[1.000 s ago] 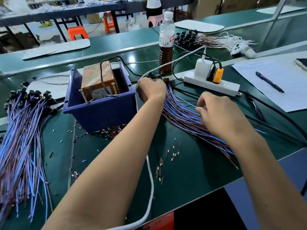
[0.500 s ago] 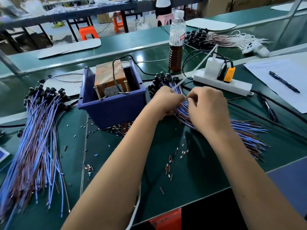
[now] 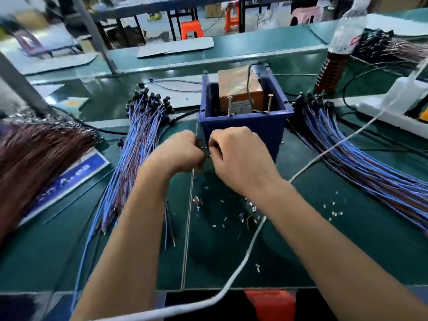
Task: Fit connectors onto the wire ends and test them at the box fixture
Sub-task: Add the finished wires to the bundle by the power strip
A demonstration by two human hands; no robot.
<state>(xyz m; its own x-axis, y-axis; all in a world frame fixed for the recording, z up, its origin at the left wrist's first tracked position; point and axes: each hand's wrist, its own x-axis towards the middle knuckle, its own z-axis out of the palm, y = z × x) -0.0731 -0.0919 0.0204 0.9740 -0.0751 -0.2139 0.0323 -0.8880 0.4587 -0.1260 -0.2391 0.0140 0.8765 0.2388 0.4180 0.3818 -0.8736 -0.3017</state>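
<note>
Two hands, the left hand (image 3: 180,151) and right hand (image 3: 236,156), meet with curled fingers in front of the blue box fixture (image 3: 245,126), pinching something small; a wire (image 3: 170,225) hangs beneath. One brown block (image 3: 240,89) and two upright screws sit inside the box, flanked by two bundles of blue wires (image 3: 136,144).

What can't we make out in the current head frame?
- Head view: what the left hand and right hand pinch is hidden by curled fingers.
- Label text on the brown box in the blue bin: too small.
- Bottle top: blurred, cut by the top edge.
- Brown wire bundle: motion-blurred, cut by the left edge.
</note>
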